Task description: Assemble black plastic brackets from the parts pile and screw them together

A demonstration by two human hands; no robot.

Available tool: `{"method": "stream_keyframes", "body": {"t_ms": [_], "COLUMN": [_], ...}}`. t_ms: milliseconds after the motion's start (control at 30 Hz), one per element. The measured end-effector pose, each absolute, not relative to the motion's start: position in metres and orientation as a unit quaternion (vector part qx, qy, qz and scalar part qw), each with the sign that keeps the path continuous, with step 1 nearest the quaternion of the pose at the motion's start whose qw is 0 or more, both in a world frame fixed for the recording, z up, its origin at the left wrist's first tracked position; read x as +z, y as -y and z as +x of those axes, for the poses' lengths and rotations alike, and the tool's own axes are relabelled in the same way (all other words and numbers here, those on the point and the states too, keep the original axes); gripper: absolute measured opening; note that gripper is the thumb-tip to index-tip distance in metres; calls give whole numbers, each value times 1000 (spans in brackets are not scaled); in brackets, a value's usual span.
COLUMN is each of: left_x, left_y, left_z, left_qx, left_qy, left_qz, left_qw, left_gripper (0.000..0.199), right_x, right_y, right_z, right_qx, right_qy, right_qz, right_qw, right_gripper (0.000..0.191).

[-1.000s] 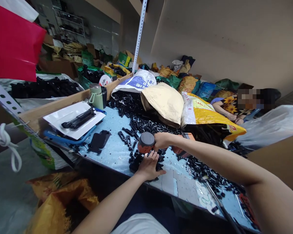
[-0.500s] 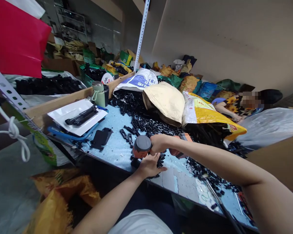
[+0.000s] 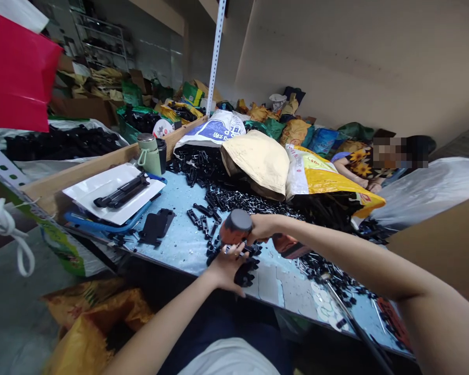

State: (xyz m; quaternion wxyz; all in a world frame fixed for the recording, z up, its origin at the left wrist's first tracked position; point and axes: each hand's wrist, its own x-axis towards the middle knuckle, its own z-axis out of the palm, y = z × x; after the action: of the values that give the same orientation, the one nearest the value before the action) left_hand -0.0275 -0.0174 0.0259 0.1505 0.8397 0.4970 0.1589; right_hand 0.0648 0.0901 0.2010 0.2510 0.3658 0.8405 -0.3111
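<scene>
My right hand (image 3: pixel 261 227) is wrapped around the handle of a cordless power drill (image 3: pixel 234 229), orange-red with a dark grey rear cap. Its battery end sticks out past the wrist to the right. The drill's front end points down at the bench edge, and its tip is hidden. Just below it my left hand (image 3: pixel 223 271) is spread beside a row of black toothed plastic parts (image 3: pixel 247 273). Its thumb stands apart, and its fingertips reach close under the drill. Whether they touch a small piece there is unclear. Loose black plastic pieces (image 3: pixel 204 224) lie beyond the hands.
Sacks spill black parts along the back of the blue bench (image 3: pixel 180 245), among them a beige sack (image 3: pixel 258 159) and a yellow sack (image 3: pixel 324 177). A blue tray (image 3: pixel 136 221), a green bottle (image 3: pixel 149 156) and a metal rod (image 3: pixel 342 304) are nearby. A person (image 3: pixel 359 166) sits at far right.
The view has shifted slightly, moving the background left. My left hand has drawn back a little, baring the toothed parts, and its fingers now bend up near the drill's front. The drill has tilted somewhat.
</scene>
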Motion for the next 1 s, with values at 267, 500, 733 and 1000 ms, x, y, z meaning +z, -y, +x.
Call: {"method": "stream_keyframes", "body": {"t_ms": [267,500,733,1000], "left_x": [18,16,18,15], "left_y": [14,14,11,11], "left_z": [-27,-22,-14,-15], "left_qx": [130,124,115,120], "left_qy": [-573,-595,-624,-624], "left_qz": [804,790,771,771], "left_qw": [92,74,60,44], "left_gripper": [123,120,118,112], "right_x": [214,189,181,190], "right_y": [-161,-185,-185,-163], "right_z": [120,139,143,144], "right_qx": [-238,-220,-223,-215], "right_qy": [-778,-767,-780,-786], "right_qz": [542,556,539,521], "right_qw": [213,233,226,254], "right_gripper": [18,16,22,24]}}
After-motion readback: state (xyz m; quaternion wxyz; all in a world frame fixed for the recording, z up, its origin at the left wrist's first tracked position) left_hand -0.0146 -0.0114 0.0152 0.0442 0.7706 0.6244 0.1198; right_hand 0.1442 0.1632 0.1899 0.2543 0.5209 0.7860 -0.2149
